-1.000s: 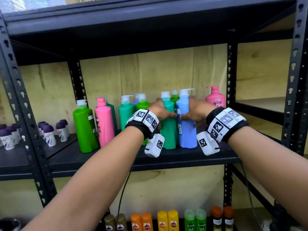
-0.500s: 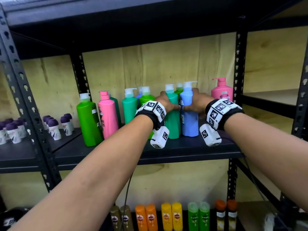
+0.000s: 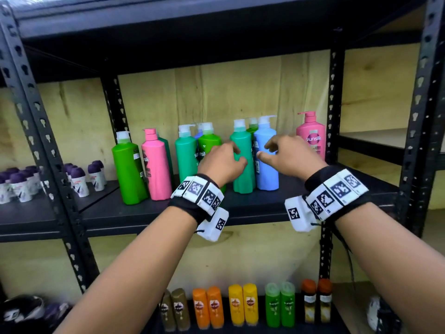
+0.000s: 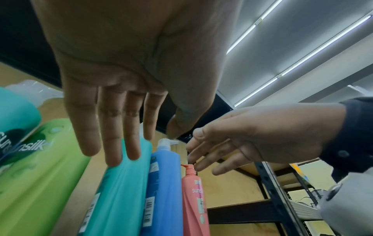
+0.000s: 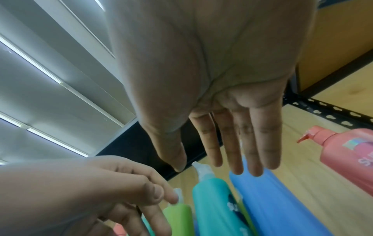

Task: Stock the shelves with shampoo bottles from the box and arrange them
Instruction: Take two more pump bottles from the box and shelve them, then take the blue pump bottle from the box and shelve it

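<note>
Both hands — left hand (image 3: 222, 162), right hand (image 3: 289, 155) — fingers spread, gripping nothing; teal bottle (image 3: 243, 162) and blue bottle (image 3: 266, 155) just beyond fingertips, contact unclear — a stray knock could topple them.

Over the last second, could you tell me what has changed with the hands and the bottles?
Both hands let go: the left hand has released the teal bottle and the right hand the blue bottle, and both have drawn back with fingers straightened. The two bottles stay upright side by side on the shelf; the other bottles have not moved.
</note>
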